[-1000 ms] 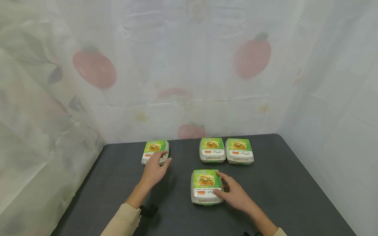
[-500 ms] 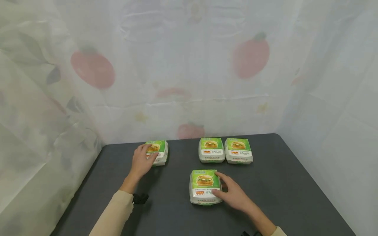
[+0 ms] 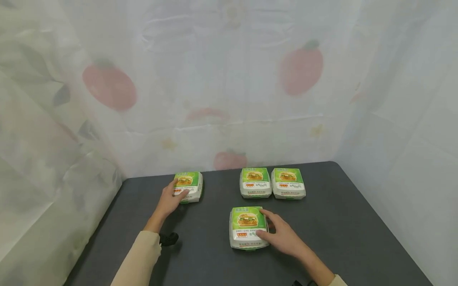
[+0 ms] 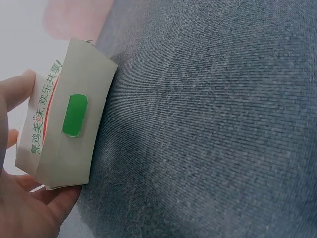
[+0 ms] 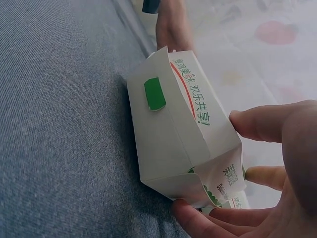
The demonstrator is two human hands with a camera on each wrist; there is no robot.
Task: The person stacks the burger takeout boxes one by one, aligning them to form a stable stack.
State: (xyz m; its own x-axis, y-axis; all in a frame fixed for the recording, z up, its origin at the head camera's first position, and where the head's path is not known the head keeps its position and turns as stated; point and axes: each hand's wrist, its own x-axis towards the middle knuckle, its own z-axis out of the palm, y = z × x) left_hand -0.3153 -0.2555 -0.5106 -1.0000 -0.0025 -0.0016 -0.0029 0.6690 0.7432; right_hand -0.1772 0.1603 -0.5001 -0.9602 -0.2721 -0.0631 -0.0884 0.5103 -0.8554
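Two green and white burger boxes are in the hands. At the far left of the table, my left hand [image 3: 169, 201] holds one burger box [image 3: 189, 179] by its left side, thumb across the top. In the left wrist view its fingers [image 4: 64, 202] reach round the lower edge, and a green tab shows on the front wall. Nearer to me, at the middle, my right hand [image 3: 284, 235] grips another burger box [image 3: 247, 223] by its right side. The right wrist view has the thumb at the lid edge and fingers [image 5: 195, 220] at the lower corner.
Two more burger boxes, one [image 3: 255, 182] left of the other [image 3: 288, 183], stand side by side at the back right. The dark table [image 3: 343, 238] ends at a pale curtain [image 3: 229, 79] printed with red fruit, which also hangs at both sides.
My left hand has moved from over the top of the far left box to its left side and gripped it there. My right hand has stayed on the near box.
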